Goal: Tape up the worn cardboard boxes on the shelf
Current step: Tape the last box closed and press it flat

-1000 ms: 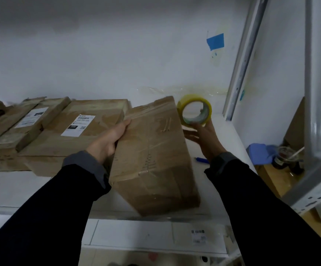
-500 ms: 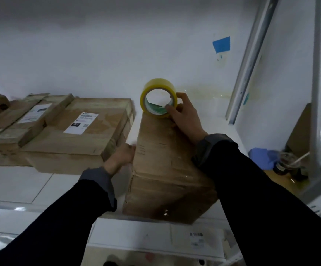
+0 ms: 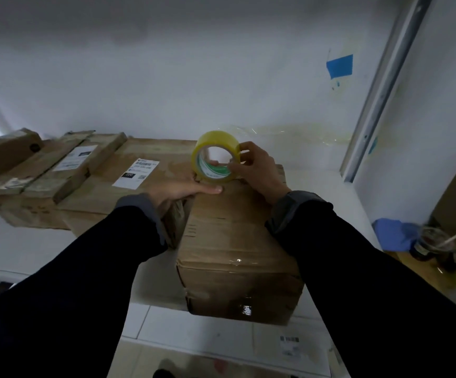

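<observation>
White shelf (image 3: 44, 249): right hand (image 3: 259, 170) grips the light yellow tape roll (image 3: 216, 159) by its rim; flat left hand (image 3: 183, 190) steadies the stiff, worn brown cardboard box (image 3: 235, 241).

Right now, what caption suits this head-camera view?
Right hand holds yellow tape roll on cardboard box; left hand presses beside it.

Tape roll (image 3: 216, 156) atop far end of front box (image 3: 235, 241); labelled box (image 3: 128, 184) just left; flatter boxes (image 3: 44, 165) farther left on shelf (image 3: 17, 249).
</observation>
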Action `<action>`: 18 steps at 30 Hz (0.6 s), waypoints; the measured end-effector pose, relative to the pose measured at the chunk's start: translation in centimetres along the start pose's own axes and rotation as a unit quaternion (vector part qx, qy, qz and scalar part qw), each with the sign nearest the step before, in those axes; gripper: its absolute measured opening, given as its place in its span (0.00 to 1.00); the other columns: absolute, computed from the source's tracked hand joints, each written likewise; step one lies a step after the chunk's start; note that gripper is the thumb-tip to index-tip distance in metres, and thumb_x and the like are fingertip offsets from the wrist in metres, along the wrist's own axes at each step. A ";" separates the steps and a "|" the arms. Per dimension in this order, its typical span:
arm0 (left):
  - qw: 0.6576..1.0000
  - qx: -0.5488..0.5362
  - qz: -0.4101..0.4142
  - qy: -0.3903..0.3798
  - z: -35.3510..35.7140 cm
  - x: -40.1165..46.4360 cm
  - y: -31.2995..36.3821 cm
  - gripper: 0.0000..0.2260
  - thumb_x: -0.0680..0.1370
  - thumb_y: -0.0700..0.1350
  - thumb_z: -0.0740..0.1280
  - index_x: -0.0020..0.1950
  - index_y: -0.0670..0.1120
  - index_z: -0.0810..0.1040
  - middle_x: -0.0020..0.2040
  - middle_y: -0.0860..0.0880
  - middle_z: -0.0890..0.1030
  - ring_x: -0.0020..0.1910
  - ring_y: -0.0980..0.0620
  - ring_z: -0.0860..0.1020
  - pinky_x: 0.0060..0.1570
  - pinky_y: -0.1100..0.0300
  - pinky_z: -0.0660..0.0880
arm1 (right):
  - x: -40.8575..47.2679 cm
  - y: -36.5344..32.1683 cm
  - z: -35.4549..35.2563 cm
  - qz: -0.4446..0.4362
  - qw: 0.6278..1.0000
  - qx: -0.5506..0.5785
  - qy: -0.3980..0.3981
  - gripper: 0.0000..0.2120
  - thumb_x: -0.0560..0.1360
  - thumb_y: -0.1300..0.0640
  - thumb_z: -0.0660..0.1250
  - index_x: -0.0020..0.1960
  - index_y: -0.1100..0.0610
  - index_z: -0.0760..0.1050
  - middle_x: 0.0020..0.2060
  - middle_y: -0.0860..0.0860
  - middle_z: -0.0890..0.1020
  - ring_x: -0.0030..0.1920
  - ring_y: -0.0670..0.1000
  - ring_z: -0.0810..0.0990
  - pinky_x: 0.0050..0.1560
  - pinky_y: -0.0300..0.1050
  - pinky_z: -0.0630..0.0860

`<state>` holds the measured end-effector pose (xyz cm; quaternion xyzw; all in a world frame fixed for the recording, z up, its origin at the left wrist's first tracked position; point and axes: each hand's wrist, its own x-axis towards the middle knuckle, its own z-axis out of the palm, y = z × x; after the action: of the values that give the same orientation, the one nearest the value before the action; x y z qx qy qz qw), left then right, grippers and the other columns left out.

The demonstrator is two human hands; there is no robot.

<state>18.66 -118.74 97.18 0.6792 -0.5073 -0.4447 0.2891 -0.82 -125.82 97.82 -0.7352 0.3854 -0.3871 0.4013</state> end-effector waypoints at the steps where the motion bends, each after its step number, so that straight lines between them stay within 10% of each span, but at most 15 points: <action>1: 1.000 0.012 0.003 0.008 0.2 -0.1 -0.1 0.42 0.67 0.60 0.80 0.77 0.54 0.67 0.71 0.56 0.72 0.70 0.53 0.71 0.74 0.51 0.66 | 0.0 -0.2 -0.1 -0.011 1.000 -0.005 0.005 0.17 0.71 0.55 0.76 0.58 0.53 0.77 0.46 0.51 0.84 0.44 0.50 0.82 0.45 0.46 0.81; 10: 0.999 0.018 0.045 0.012 -0.2 0.5 -1.3 0.49 0.56 0.69 0.81 0.74 0.66 0.66 0.72 0.54 0.71 0.67 0.51 0.74 0.67 0.49 0.73 | 1.6 -2.0 -6.4 -0.132 0.967 -0.117 0.184 0.20 0.68 0.67 0.67 0.56 0.51 0.82 0.50 0.57 0.80 0.52 0.55 0.79 0.47 0.40 0.69; 18: 0.938 0.342 0.057 0.022 0.1 -0.6 1.8 0.57 0.64 0.81 0.62 0.83 0.52 0.50 0.83 0.51 0.47 0.82 0.46 0.46 0.79 0.48 0.45 | -0.8 2.9 -6.9 -0.065 0.987 -0.017 0.149 0.23 0.73 0.72 0.58 0.63 0.55 0.75 0.46 0.55 0.79 0.48 0.54 0.80 0.51 0.55 0.79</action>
<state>17.73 -118.73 98.84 0.7164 -0.6604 -0.2122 0.0750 -7.97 -128.27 97.61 -0.6992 0.3993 -0.5110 0.3009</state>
